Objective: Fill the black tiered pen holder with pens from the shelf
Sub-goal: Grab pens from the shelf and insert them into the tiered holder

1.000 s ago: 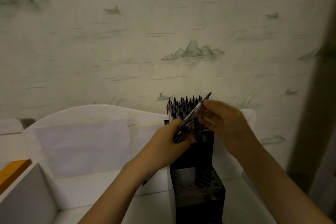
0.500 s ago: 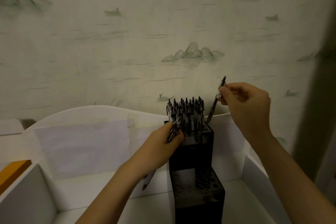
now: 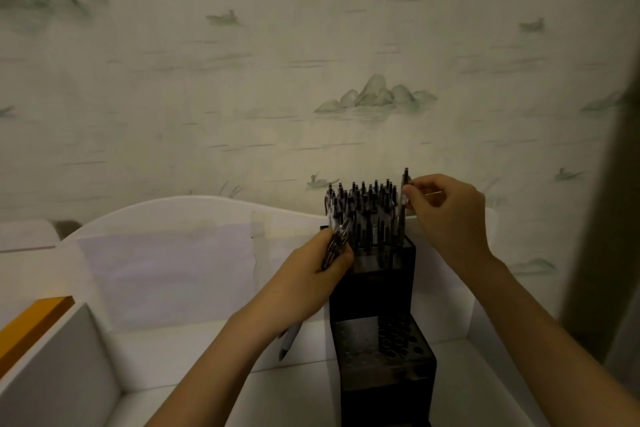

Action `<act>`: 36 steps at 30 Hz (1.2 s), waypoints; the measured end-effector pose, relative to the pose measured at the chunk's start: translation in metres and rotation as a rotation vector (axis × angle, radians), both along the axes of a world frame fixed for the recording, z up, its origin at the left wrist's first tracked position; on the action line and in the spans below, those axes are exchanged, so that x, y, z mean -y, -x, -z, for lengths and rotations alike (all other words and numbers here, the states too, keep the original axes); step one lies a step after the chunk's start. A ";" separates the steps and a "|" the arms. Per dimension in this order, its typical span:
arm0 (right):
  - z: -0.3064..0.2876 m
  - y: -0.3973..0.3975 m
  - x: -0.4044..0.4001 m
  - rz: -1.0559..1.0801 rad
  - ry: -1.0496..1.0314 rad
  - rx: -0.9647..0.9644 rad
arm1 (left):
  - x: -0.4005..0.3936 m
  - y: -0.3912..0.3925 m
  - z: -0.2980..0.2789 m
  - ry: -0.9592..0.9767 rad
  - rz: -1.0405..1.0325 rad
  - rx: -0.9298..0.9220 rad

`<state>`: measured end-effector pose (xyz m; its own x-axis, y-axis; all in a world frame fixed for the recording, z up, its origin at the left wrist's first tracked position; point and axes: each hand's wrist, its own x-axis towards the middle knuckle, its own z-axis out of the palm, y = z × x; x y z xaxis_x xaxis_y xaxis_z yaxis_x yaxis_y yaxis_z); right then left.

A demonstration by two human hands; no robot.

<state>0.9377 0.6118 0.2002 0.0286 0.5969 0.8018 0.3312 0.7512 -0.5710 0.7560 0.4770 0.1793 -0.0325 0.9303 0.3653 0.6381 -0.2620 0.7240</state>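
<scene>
On the white shelf (image 3: 194,350), a little right of the middle, stands the black tiered pen holder (image 3: 382,350), with its low step near the camera and its high step on the far side. The top of the low step shows many small round holes with no pens in them, while the high step is crowded with upright pens (image 3: 363,211), their dark caps standing close together. The right hand (image 3: 450,211) is at the far right corner of the high step and pinches a single pen (image 3: 404,198) between thumb and fingertips; this pen stands almost upright, its top a little above the others, and its lower end is among the pens at the holder's right edge. The left hand (image 3: 311,277) is just beside the left side of the high step, its fingers curled around a small bundle of pens (image 3: 334,246), and one pale pen tip (image 3: 289,343) sticks out below the hand. An orange object (image 3: 31,326) lies at the left edge, behind a white divider (image 3: 62,367)
</scene>
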 end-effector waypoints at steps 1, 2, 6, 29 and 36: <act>0.003 0.001 -0.001 0.000 0.007 0.013 | 0.000 0.000 0.001 0.002 0.001 0.002; 0.006 0.002 -0.002 -0.004 0.023 0.031 | 0.000 0.000 0.001 0.005 0.003 0.007; 0.021 0.004 -0.005 -0.021 0.114 0.076 | 0.000 -0.001 0.002 0.014 0.012 0.036; 0.055 0.028 0.080 -0.625 0.534 -0.003 | 0.006 0.000 0.037 0.123 0.014 0.023; 0.064 0.037 0.086 -0.696 0.691 -0.019 | 0.016 0.009 0.054 0.178 -0.023 -0.014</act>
